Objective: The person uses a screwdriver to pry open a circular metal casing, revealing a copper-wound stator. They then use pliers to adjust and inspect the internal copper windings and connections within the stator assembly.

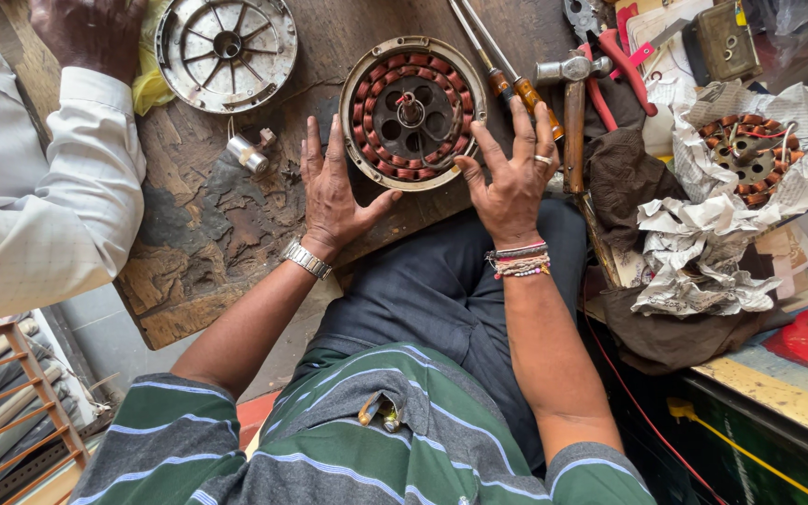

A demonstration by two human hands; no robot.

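A round fan motor stator with red-brown copper coils in a metal ring lies flat on a worn wooden board. My left hand rests open on the board just left of and below the stator, a metal watch on its wrist. My right hand lies open on the stator's right side, fingers spread, thumb near its rim; it wears a ring and thread bracelets. Neither hand holds anything.
A round metal motor cover and a small metal cylinder lie at the upper left. Two screwdrivers, a hammer and red-handled pliers sit on the right. Another coil stator rests on crumpled newspaper. Another person's white sleeve is at left.
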